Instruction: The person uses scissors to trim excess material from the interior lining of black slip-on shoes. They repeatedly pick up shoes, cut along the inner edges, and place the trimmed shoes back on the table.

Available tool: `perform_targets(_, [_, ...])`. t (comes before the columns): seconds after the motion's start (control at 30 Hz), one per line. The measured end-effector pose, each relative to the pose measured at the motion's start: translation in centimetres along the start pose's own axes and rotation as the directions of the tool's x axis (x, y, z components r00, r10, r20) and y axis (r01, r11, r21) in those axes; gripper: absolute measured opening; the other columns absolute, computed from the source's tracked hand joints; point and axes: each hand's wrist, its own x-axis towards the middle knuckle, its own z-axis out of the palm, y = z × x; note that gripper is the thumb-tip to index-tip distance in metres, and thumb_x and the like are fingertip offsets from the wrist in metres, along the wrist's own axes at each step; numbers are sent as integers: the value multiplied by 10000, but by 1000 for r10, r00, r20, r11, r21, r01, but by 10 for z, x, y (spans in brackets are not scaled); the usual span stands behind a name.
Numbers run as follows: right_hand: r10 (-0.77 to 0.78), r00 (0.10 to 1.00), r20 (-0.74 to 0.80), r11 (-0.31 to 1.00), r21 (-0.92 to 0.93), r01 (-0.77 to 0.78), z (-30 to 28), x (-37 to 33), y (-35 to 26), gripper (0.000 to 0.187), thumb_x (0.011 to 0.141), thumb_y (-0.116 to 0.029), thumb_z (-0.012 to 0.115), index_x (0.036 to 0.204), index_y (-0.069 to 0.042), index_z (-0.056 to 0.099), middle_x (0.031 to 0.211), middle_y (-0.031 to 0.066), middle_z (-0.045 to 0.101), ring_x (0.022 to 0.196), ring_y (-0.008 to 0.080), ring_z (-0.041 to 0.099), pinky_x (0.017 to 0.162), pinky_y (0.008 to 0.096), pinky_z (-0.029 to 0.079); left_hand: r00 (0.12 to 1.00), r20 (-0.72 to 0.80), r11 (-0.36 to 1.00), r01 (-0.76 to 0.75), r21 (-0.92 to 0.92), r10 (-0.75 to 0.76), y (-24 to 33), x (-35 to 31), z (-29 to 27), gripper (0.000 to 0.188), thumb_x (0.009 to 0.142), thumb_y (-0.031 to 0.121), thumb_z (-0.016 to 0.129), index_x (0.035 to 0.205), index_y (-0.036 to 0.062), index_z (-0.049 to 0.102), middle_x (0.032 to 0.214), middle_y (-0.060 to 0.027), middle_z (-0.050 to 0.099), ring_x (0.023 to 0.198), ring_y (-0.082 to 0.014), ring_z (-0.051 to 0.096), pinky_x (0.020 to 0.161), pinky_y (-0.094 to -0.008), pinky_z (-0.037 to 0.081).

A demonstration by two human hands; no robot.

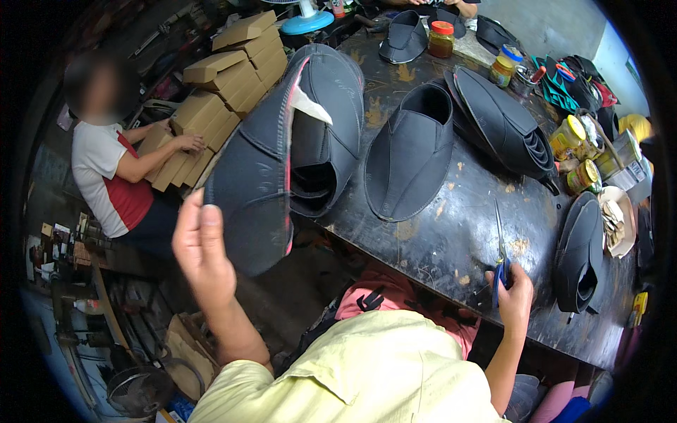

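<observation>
My left hand (211, 247) grips the lower left edge of a black shoe upper (254, 166), thumb on the near face. This upper is raised at the table's left edge; a pink line and a white flap show along its opening. Behind it, more black uppers (342, 92) are stacked together. In my right hand (516, 299) are scissors (501, 268) with blue handles, blades pointing away over the table. One black upper (410, 158) lies in the middle of the table, with a nested stack of uppers (497, 120) to its right.
The dark, scuffed table (430, 247) carries another stack of uppers (582, 254) at right, beside a bowl of beige pieces (617, 218). Lidded jars (441, 39) stand farther back. At left, a person (106, 162) touches stacked cardboard boxes (204, 116).
</observation>
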Motion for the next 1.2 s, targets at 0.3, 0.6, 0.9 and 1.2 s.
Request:
perform_targets(0.3, [29, 997, -77, 999, -13, -30, -7, 0, 10, 418, 837, -259, 823, 817, 41, 532, 691, 240, 526, 632, 425, 464, 618, 468, 421, 677, 693, 223, 736, -639, -249, -20, 13, 22, 421, 1123, 300, 429, 1321, -66, 495, 695, -17, 477, 488, -82, 384, 457, -257, 327])
perform_targets(0.6, [96, 993, -64, 994, 58, -93, -6, 0, 25, 346, 908, -227, 775, 826, 23, 550, 656, 137, 513, 601, 225, 544, 584, 394, 421, 311, 943, -345, 878, -333, -119, -34, -14, 69, 465, 1157, 310, 268, 1392, -47, 450, 673, -5, 398, 495, -81, 350, 495, -237, 324])
perform_targets(0.9, [112, 992, -52, 736, 676, -48, -16, -4, 23, 141, 1013, -124, 644, 973, -3, 583, 866, 21, 620, 780, 83, 620, 694, 234, 512, 208, 963, -407, 875, -260, -169, -37, -19, 97, 445, 1152, 313, 308, 1392, -33, 454, 684, 16, 362, 512, -78, 316, 499, -245, 310])
perform_targets(1.2, [126, 992, -15, 729, 680, -83, -16, -10, 19, 160, 1006, -143, 661, 991, 3, 595, 876, 25, 627, 786, 83, 633, 696, 228, 519, 174, 973, -464, 857, -225, -149, -41, -18, 108, 436, 1151, 308, 321, 1377, -37, 460, 685, 14, 361, 514, -81, 314, 505, -249, 311])
